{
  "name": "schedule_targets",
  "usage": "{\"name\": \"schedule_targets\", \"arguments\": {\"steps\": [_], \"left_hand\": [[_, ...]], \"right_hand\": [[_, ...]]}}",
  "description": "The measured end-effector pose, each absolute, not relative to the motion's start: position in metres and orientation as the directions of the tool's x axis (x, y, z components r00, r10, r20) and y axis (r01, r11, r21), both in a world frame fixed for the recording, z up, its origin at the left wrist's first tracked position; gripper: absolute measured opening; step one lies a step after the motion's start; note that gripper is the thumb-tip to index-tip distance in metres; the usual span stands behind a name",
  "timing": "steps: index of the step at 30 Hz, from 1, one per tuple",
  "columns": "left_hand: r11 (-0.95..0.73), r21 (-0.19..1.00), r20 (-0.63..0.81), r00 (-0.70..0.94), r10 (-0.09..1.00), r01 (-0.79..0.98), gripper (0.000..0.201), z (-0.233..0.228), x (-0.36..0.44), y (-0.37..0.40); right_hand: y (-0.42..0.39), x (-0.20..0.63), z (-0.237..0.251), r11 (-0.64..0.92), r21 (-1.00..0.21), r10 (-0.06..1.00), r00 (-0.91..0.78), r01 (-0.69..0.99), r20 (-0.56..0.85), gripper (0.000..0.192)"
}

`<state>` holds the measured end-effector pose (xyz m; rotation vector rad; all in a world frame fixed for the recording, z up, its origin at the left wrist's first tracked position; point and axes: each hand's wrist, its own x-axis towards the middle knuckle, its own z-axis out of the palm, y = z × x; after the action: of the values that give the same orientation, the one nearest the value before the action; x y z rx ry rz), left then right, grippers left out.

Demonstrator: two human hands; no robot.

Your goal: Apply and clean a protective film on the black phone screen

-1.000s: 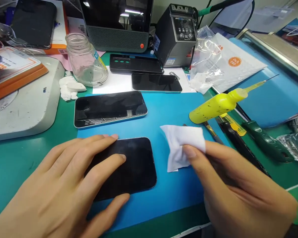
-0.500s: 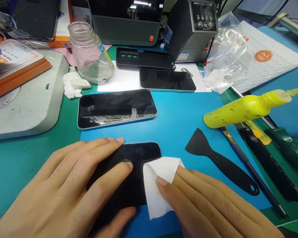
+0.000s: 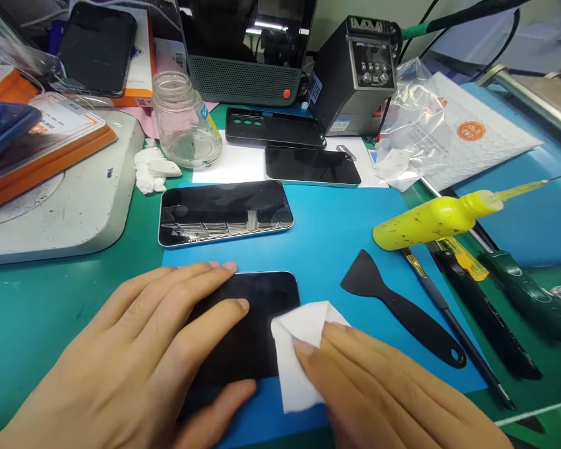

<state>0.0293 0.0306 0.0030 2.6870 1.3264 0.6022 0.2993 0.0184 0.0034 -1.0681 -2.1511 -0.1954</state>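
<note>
A black-screened smartphone (image 3: pixel 262 330) lies face up on the blue mat in front of me. My left hand (image 3: pixel 168 330) holds it at its left part, fingertips by the far edge, thumb by the near edge and index finger on the glass. In my right hand (image 3: pixel 374 380), a folded white wipe (image 3: pixel 297 349) is pinched between thumb and fingers, touching the phone's right end. Another phone (image 3: pixel 227 212), its screen showing light reflections, rests just beyond. To the right of my right hand is a black plastic scraper (image 3: pixel 402 305).
Right side: a yellow needle-tipped bottle (image 3: pixel 425 221), a brush (image 3: pixel 453 324) and a black-handled tool (image 3: pixel 486 312). Behind are a glass jar (image 3: pixel 184 125), a phone case (image 3: pixel 275 128), another phone (image 3: pixel 311 166) and a dark control box (image 3: pixel 355 81). A white machine base (image 3: pixel 98 199) stands left.
The view has shifted, so the background sits a little lower and the right-side tools further left. Both hands keep nearly the same places, the wipe still at the phone's right end.
</note>
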Motion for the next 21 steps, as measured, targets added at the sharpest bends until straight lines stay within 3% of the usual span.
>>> {"name": "schedule_targets", "arguments": {"steps": [6,8,10,13,21], "left_hand": [[-0.646,0.249,0.339,0.56,0.756,0.721,0.043,0.008,0.029,0.035],[-0.639,0.262,0.35,0.546,0.762,0.723,0.044,0.007,0.029,0.036],[-0.619,0.286,0.332,0.53,0.78,0.732,0.047,0.007,0.028,0.037],[-0.584,0.325,0.287,0.511,0.81,0.744,0.057,0.01,0.03,0.039],[-0.593,0.343,0.218,0.553,0.804,0.728,0.066,0.024,0.065,0.051]], "right_hand": [[0.019,0.31,0.029,0.666,-0.396,0.725,-0.421,0.633,0.546,0.039],[0.012,0.318,0.032,0.614,-0.499,0.76,-0.287,0.612,0.583,0.035],[0.002,0.326,0.029,0.51,-0.615,0.788,-0.039,0.602,0.615,0.029],[-0.015,0.338,0.022,0.341,-0.777,0.844,0.192,0.529,0.501,0.016],[-0.039,0.371,0.011,0.181,-0.973,0.957,0.203,0.14,0.207,0.019]]}}
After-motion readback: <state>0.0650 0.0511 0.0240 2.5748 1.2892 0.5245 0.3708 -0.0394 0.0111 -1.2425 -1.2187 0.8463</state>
